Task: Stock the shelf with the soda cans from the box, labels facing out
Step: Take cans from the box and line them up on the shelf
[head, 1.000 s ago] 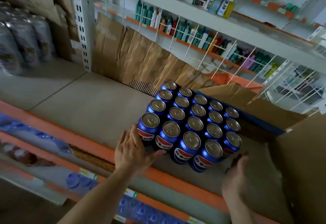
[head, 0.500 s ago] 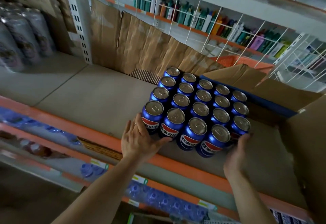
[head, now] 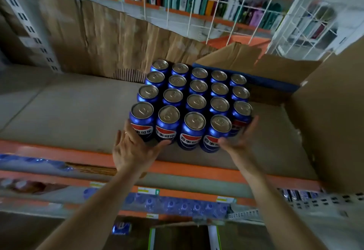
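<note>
Squaring-up step. The block of soda cans [head: 194, 104] stands upright on the shelf [head: 65, 112], its right side just beside the opened cardboard box [head: 331, 115]. Your left hand [head: 132, 149] lies flat-fingered against the front-left can [head: 142, 120]; your right hand [head: 239, 138], fingers extended, presses the front-right corner. Neither grasps anything. Front labels already face out. Next, judged from this: an even push from both hands, keeping the rows aligned.
</note>
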